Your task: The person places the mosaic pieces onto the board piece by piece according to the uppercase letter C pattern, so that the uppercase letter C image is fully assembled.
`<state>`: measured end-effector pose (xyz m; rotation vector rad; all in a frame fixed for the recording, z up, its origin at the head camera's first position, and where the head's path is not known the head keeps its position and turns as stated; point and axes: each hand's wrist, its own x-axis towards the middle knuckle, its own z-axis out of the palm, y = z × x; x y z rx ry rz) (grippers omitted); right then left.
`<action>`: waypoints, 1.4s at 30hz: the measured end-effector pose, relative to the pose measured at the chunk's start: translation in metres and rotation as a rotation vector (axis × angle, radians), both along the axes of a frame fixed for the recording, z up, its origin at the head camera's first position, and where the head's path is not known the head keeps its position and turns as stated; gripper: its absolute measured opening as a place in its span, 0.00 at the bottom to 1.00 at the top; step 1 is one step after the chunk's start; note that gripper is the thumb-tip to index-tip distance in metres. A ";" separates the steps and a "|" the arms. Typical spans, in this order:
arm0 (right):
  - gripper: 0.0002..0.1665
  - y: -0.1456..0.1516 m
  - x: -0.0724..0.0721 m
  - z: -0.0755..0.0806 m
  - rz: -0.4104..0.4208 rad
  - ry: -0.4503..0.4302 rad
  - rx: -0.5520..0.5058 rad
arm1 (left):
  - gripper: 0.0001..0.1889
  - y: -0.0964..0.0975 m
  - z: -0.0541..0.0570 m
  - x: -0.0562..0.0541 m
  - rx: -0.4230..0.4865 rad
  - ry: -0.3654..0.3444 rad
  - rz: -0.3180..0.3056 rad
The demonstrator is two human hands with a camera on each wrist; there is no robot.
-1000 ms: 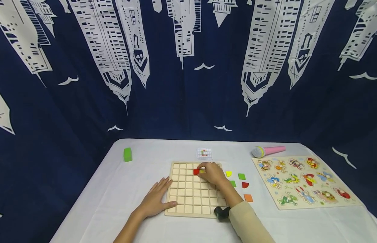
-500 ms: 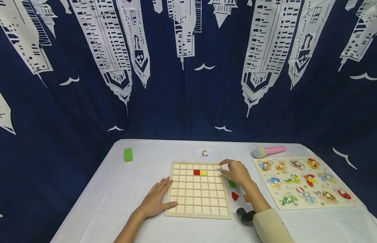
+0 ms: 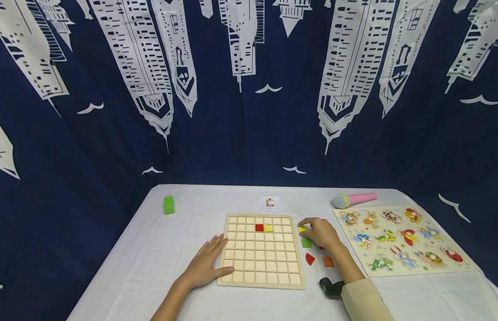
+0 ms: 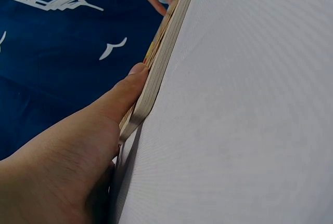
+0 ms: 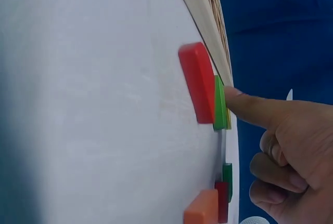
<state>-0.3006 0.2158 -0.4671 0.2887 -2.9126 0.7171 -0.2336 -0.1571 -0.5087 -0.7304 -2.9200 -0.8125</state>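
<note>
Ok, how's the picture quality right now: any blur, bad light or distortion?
Head view: even light, grid board lines distinct, pattern card too small to make out finely. Left wrist: scene steeply tilted, white tablecloth bright. Right wrist: also tilted, picture's left side dark and murky, red piece slightly soft.

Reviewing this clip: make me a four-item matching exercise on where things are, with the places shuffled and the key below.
1. left hand
2. right hand
3. pink microphone
4. green block

A. at a yellow piece
B. near the far left corner of the white table
C. at the left edge of the grid board
D. just beyond the insect board

Pairs: 1-C, 2-A, 3-D, 4-B
</note>
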 end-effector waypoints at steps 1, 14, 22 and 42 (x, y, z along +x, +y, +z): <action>0.15 0.000 -0.001 -0.001 0.001 -0.001 0.001 | 0.49 0.000 0.000 0.000 0.000 0.000 0.000; 0.19 0.005 -0.003 0.001 -0.005 0.002 -0.012 | 0.49 0.000 0.001 0.000 0.000 0.002 0.004; 0.22 0.007 -0.008 -0.003 -0.051 -0.026 0.009 | 0.49 0.000 0.002 0.001 0.007 0.001 -0.002; 0.18 0.011 -0.008 -0.006 -0.007 0.003 -0.032 | 0.48 0.001 0.004 0.002 0.013 0.013 -0.008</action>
